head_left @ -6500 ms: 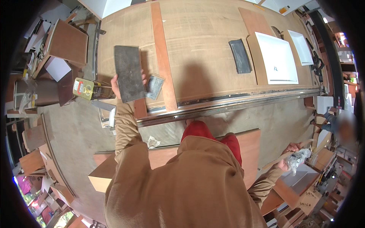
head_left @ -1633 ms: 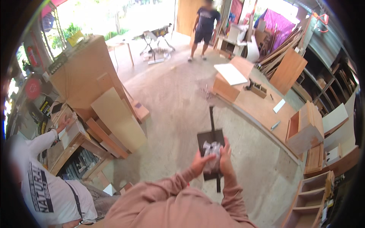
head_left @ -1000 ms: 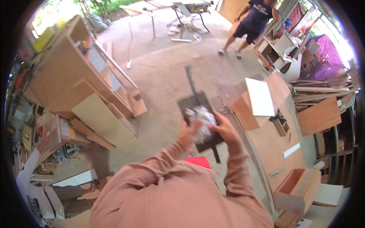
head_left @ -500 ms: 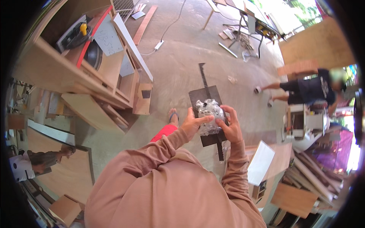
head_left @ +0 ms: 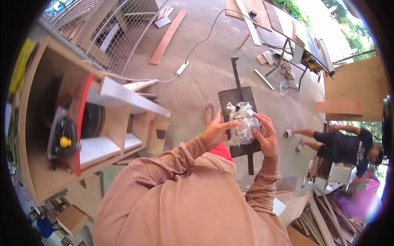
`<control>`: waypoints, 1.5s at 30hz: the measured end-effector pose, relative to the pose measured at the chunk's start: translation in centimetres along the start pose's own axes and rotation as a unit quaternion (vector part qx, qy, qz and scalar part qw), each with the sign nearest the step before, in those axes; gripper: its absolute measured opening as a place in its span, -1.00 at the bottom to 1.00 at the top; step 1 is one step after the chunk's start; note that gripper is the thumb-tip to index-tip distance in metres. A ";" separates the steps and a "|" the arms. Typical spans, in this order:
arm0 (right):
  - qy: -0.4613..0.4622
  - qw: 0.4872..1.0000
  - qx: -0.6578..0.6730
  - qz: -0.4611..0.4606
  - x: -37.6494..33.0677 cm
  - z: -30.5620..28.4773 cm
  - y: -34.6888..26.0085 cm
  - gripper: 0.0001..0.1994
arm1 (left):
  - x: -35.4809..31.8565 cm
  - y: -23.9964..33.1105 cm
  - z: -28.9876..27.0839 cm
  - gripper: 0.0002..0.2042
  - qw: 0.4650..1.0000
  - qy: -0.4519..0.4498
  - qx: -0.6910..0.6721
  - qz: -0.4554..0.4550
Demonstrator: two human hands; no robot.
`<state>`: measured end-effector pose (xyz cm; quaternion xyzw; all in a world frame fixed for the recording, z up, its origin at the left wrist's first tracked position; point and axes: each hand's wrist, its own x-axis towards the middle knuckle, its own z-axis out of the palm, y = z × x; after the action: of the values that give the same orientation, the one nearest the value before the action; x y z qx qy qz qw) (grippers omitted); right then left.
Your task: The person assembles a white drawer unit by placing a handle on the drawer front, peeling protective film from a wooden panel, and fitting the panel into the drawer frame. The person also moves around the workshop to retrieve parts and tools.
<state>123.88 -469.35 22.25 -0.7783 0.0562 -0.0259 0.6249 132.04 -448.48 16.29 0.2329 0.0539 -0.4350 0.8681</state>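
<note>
Hands: your left hand (head_left: 214, 132) and right hand (head_left: 266, 137) both closed on a crumpled clear plastic bag (head_left: 243, 122) | position: chest height, above dark panel (head_left: 238, 100) and concrete floor (head_left: 197, 86) | step: likely opening bag | next: needs fingertip pull apart.

Count, head view, one pass

I count two bare hands, left hand (head_left: 213, 132) and right hand (head_left: 266, 138); one crumpled clear plastic bag (head_left: 243, 122); one dark flat rectangular panel (head_left: 238, 98); one white power strip (head_left: 182, 67); one other person (head_left: 344, 145).
</note>
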 end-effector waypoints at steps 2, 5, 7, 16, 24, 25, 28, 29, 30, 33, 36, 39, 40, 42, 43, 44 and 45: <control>-0.032 0.999 0.024 0.010 7.1 -0.4 1.2 -0.50 | 4.8 4.0 -1.2 -0.30 0.999 0.029 0.031 0.007; -0.088 0.993 0.073 -0.043 18.8 -0.6 0.3 -0.52 | 10.3 11.2 -0.1 -0.32 0.992 0.060 0.078 0.076; -0.104 0.987 0.117 -0.040 27.2 0.3 -1.0 -0.55 | 14.6 16.4 -1.5 -0.36 0.989 0.072 0.059 0.117; -0.207 0.965 -0.096 -0.127 54.6 2.9 -3.8 -0.53 | 27.0 34.4 -3.9 -0.42 0.966 0.101 -0.008 0.238; -0.099 0.993 0.009 -0.067 74.5 9.8 -1.7 -0.27 | 41.0 52.3 -10.8 -0.38 0.969 0.092 0.082 0.214; -0.100 0.992 0.070 -0.018 77.5 11.0 -1.3 -0.26 | 43.1 55.5 -12.3 -0.38 0.973 0.085 0.074 0.199; -0.078 0.978 0.188 0.043 87.7 13.2 -1.1 -0.24 | 49.3 65.6 -14.3 -0.38 0.980 0.049 0.091 0.171; -0.053 0.978 0.199 0.044 91.0 14.5 -1.3 -0.24 | 51.4 69.4 -14.3 -0.39 0.980 0.035 0.103 0.164; -0.030 0.990 0.140 -0.008 95.0 15.2 -1.1 -0.26 | 54.3 73.1 -14.3 -0.39 0.978 0.010 0.134 0.157; 0.028 0.997 -0.030 -0.063 102.5 15.9 -0.7 -0.37 | 60.8 79.9 -14.7 -0.38 0.982 -0.002 0.164 0.098; 0.020 0.996 -0.086 -0.016 109.5 15.3 -3.7 -0.43 | 66.3 85.4 -15.7 -0.36 0.987 -0.010 0.121 0.108; 0.029 0.998 -0.064 -0.004 118.1 14.0 -2.0 -0.41 | 73.5 90.8 -16.5 -0.34 0.991 -0.046 0.089 0.090; 0.028 0.998 -0.063 0.011 120.8 13.4 -1.2 -0.40 | 76.2 92.3 -17.1 -0.33 0.993 -0.054 0.073 0.075; 0.026 0.997 -0.069 -0.029 126.9 12.5 1.0 -0.38 | 82.0 95.2 -17.5 -0.36 0.989 -0.010 0.125 0.074; 0.029 0.995 -0.072 -0.057 130.7 11.8 1.8 -0.37 | 85.5 97.1 -17.6 -0.37 0.985 0.007 0.156 0.078; 0.038 0.996 -0.039 -0.065 134.8 11.0 2.5 -0.37 | 89.6 99.1 -18.3 -0.38 0.983 -0.005 0.163 0.086; 0.042 0.996 -0.001 -0.074 139.5 10.5 3.0 -0.37 | 93.7 101.6 -19.5 -0.39 0.981 -0.011 0.171 0.095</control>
<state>263.30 -476.49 12.79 -0.7790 0.0250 -0.1049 0.6177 271.15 -455.96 7.62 0.3770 -0.0533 -0.3555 0.8536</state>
